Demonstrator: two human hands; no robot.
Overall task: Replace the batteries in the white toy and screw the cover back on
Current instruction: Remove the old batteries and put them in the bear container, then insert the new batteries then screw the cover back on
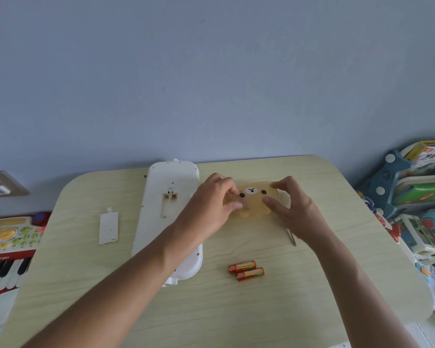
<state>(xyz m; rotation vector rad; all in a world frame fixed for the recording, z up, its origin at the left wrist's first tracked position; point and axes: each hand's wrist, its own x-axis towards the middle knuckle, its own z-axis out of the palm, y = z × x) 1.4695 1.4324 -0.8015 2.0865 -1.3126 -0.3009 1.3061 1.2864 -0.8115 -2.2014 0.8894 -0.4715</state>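
Now both hands, left [212, 197] and right [290, 205], pinch the bear box [255, 200] on the tabletop [324, 247]; the toy [170, 217] lies just left, compartment open, cover [108, 228] farther left, batteries [246, 270] nearer.

A plain blue-grey wall [211, 71] is filling the whole upper view, soft even light lying across it. Below it, the pale wood-grain table [324, 285] with rounded corners is sitting pushed up against the wall. Left of the table, a beige wall socket plate [3, 184] is showing, and under it a colourful toy keyboard [8, 249] is peeking in. Right of the table, a blue rack [384, 182] crammed with books [425, 156] is leaning into view.
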